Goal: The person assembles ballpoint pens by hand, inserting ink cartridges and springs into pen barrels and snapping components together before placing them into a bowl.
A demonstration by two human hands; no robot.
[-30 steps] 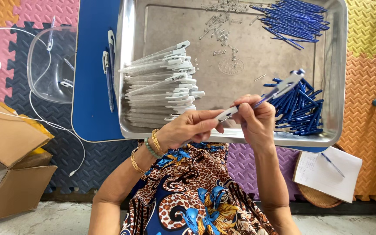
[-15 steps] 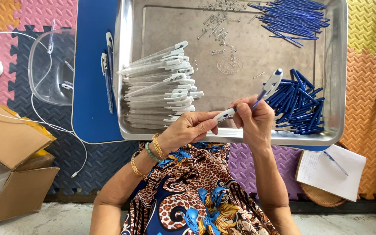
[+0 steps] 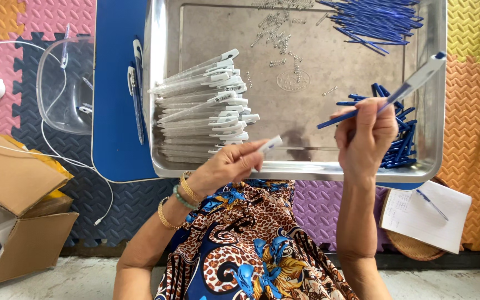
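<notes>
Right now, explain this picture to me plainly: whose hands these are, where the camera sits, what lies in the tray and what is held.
The camera is worn on a person's head and looks down at their own two bare hands. A metal tray rests on a blue board. In it lie a stack of white pen barrels, blue refills and small springs. The left hand pinches a small white piece. The right hand holds up a clear pen barrel with a blue refill in it.

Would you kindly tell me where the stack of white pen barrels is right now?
In the head view, the white pen barrels lie stacked in the left half of the metal tray, just above the left hand.
</notes>
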